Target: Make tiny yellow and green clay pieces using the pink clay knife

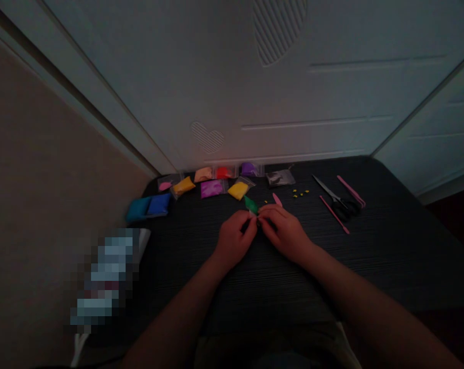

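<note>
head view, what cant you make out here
All in the head view:
Green packet: lower end hidden by the left hand and right hand.
Yellow bits: too small for exact shape.
Object at left: blurred into blocks.
Dark packet: contents too dim.
Table: near right corner cut off by the picture's edge.

Ahead of me stands a white panelled surface (343, 97) bearing ribbed heart-shaped reliefs (208, 137), with a plain brownish wall (43, 179) on the left. Beside that wall sits a pale, pixelated object (111, 277), a white cable (78, 350) at its lower end.
</note>
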The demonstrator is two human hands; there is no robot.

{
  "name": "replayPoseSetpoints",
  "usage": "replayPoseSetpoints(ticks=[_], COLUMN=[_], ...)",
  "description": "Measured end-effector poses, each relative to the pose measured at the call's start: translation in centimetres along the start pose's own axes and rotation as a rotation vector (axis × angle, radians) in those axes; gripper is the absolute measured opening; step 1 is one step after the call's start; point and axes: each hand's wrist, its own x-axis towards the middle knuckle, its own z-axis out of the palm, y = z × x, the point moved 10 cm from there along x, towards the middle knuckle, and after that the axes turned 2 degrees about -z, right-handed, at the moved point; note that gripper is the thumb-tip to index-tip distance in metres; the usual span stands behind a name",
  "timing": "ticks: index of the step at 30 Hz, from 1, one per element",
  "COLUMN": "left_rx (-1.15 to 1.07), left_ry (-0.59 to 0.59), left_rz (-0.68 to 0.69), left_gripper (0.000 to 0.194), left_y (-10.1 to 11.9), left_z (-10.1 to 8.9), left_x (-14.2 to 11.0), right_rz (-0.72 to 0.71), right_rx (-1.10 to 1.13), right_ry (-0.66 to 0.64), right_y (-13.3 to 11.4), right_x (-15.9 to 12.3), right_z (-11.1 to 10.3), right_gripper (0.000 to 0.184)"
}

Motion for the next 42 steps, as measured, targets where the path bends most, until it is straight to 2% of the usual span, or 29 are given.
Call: replayPoseSetpoints(ticks=[6,10,14,15,19,21,27,33,42], left_rx=[-0.056,-0.038,0.027,0.056,0.195,0.239,0.215,0.209,0.278], left_ry=[0.009,0.090,0.172,0.194,0.227,0.201,0.197,0.214,0.175], left_rz=[0.080,0.103,0.213,0.236,0.286,0.290,0.279,0.282,0.337], left_gripper=[0.012,0.011,0.003,0.009,0.056,0.062,0.053,0.046,0.045], left_y=[1.0,1.0,2.2,2.5,2.9,2.7,2.0,1.9,2.3], left_z=[-0.3,-0.9,-1.8,-2.1,-2.2,-1.8,-1.8,-1.9,-1.0], left_x=[-0.2,-0.4,-0.8,-0.9,-0.9,-0.6,-0.4,-0.5,-0.9], right_rz=[0.091,0.140,0.193,0.219,0.307,0.318,0.316,0.171,0.239], right_rx=[0.009,0.012,0.050,0.071,0.209,0.285,0.440,0.248,0.227], right_ry=[0.108,0.093,0.103,0.110,0.116,0.106,0.108,0.007,-0.036], right_y=[0.9,1.4,1.9,2.1,3.0,3.0,3.2,1.8,2.9], right_x=[0.1,-0.1,-0.3,-0.4,-0.6,-0.6,-0.6,0.3,0.0], right_z=[-1.5,-1.4,-1.3,-1.3,-1.3,-1.1,-1.1,-1.7,-0.9], right_gripper=[0.010,0.009,0.009,0.009,0.009,0.009,0.007,0.010,0.012])
